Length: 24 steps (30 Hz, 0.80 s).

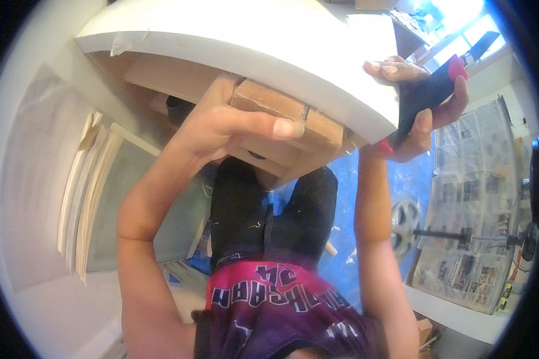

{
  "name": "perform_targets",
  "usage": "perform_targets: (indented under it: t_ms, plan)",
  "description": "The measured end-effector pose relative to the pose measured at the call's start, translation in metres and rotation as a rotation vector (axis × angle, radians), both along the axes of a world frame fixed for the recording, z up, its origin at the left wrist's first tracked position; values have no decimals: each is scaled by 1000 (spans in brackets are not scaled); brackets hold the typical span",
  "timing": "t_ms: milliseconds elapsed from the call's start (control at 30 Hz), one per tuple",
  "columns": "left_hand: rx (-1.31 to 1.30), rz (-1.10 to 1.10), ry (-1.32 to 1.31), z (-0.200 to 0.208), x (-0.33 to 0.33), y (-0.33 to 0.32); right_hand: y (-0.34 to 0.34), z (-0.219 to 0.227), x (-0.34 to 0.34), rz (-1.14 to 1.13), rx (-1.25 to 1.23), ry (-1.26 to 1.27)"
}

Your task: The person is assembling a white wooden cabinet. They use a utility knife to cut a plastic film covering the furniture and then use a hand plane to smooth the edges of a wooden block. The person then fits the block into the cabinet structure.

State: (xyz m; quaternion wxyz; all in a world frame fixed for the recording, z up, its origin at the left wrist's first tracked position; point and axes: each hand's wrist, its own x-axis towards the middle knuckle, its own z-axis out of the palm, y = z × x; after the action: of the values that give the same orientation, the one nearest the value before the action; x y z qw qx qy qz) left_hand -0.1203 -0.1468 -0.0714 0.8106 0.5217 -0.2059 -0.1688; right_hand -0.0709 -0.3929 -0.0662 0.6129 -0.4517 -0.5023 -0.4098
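White curved panel (281,54) fills the top, wood block (287,110) tucked under its edge. Left hand (233,128) clamps the block against it. Right hand (422,102) grips a black-and-red tool (431,90) at the panel's end; joint looks unfinished.

Bright daylight from a window (461,24) at upper right of the frame, blown out to white glare there. Soft shadow beneath the white panel (269,42) at top centre. Strong fisheye bending toward the rim, black corners all round. Slight motion blur and soft focus at centre; colours washed out at left.
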Motion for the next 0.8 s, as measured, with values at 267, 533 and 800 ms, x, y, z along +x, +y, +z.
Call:
perform_targets:
  t_ms: [267, 533, 800]
  plan:
    - [7, -10, 5, 1, 1, -5, -6, -2, -3, -47, -66, -17]
    - [25, -20, -68, -3, 3, -4, -5, 0, 2, -30, -51, -20]
    - [180, 439, -222, -56, -32, 73, -11, -6, -4, -240, 23, -4]
